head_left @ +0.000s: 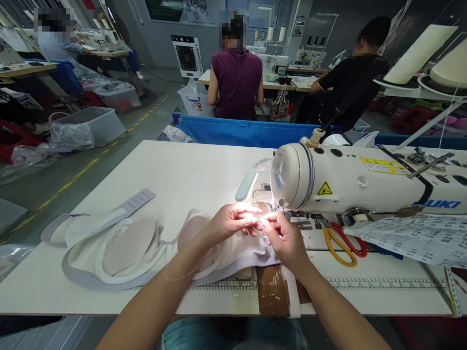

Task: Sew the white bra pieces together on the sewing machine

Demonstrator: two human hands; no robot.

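Observation:
My left hand [239, 221] and my right hand [282, 238] meet just in front of the sewing machine [292, 177], under its bright lamp. Both are closed in a pinch, with the fingertips almost touching. What they pinch is small and washed out by the light, so I cannot make it out. A pale bra [127, 245] with lilac edging stretches across the table from the left to beneath my hands. Its left cup lies open side up, and my left forearm covers part of the other cup. A pale strap [291, 291] hangs over the table's front edge beside my right wrist.
Scissors [341, 243] with yellow and red handles lie right of my right hand, beside a printed sheet [412, 238]. A ruler scale [386, 283] runs along the front of the white table [175, 165]. Thread cones [419, 53] stand at right. Several people sit at machines beyond.

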